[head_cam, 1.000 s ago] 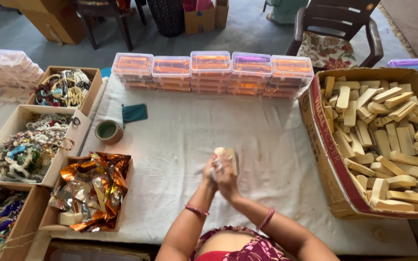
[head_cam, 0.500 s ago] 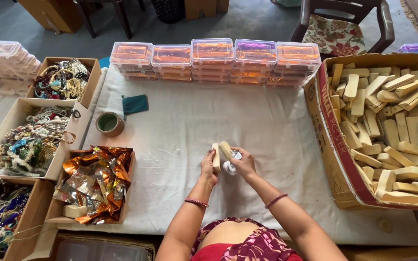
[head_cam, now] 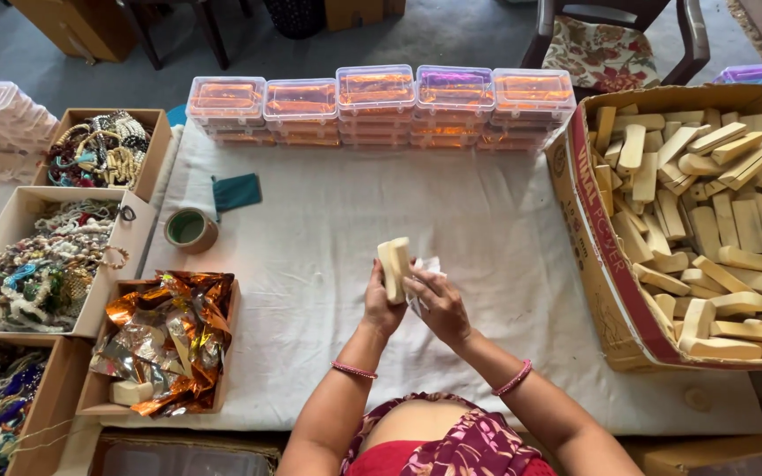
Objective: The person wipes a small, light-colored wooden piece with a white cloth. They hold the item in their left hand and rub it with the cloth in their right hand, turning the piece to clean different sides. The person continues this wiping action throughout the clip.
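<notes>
A: What've we got closest to us?

B: Both hands over the white cloth (head_cam: pixel 310 291), mid-table. Left hand (head_cam: pixel 384 304) wrapped round the lower end of a pale wooden block (head_cam: pixel 394 267), held upright, fingers closed on it. Right hand (head_cam: pixel 438 304) just beside it, fingers curled & pressing a bit of white paper (head_cam: pixel 425 269) against the block's side. So both closed, each holding sth. Pink bangle on each wrist.

A: And to our left?

B: Near edge: open cardboard tray w/ crumpled copper foil sheets (head_cam: pixel 169 339), one small pale block lying in its front corner. Further left, boxes of mixed bead jewellery (head_cam: pixel 41 269), three in a column, the nearest cut off by the frame edge.

A: Right side?

B: Big cardboard carton (head_cam: pixel 615 291) full of the same pale wooden blocks (head_cam: pixel 716 203), piled loose, well apart from our hands.

A: Mid-distance?

B: Tape roll w/ green core (head_cam: pixel 190 230) on the cloth, next to the bead box; a teal pouch (head_cam: pixel 236 191) just behind it.

A: Far edge?

B: Row of clear lidded plastic boxes (head_cam: pixel 377 106), stacked, orange contents showing thru. Behind that, a chair w/ floral cushion (head_cam: pixel 610 53) on the floor.
</notes>
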